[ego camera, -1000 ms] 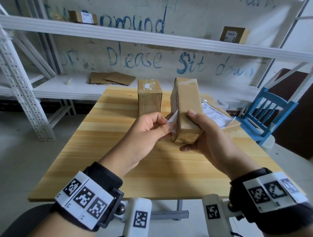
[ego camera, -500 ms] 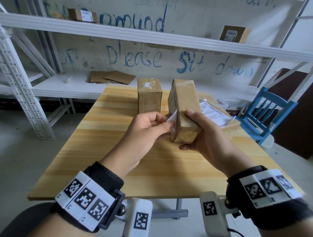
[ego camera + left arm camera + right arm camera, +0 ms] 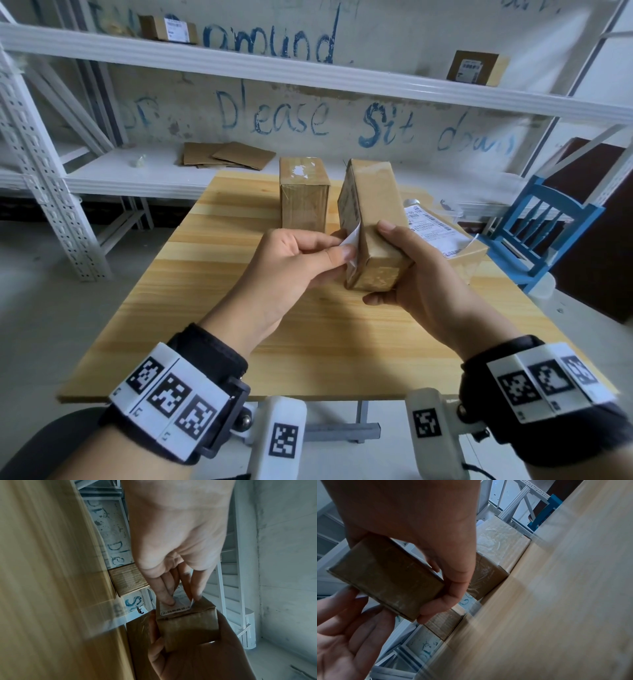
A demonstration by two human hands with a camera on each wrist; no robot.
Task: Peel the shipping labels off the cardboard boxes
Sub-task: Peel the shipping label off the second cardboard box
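Holding the small brown cardboard box (image 3: 373, 222) in curled right hand (image 3: 424, 281) fingers, the left hand (image 3: 291, 263) pinches its white paper label (image 3: 352, 240) corner.

Storeroom around my workspace

Beneath my grip I see a wooden table (image 3: 219, 308); beyond it white metal shelving (image 3: 308, 77) against a wall with blue scrawl (image 3: 274, 116), perhaps paint; a blue chair (image 3: 548, 233) right.

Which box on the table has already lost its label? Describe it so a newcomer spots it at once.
Start at the wooden table and look to its far edge, left of the box held in the right hand. There an upright cardboard box stands alone. Its top shows only a torn white scrap, unlike the flat box on the right, which carries a full printed label.
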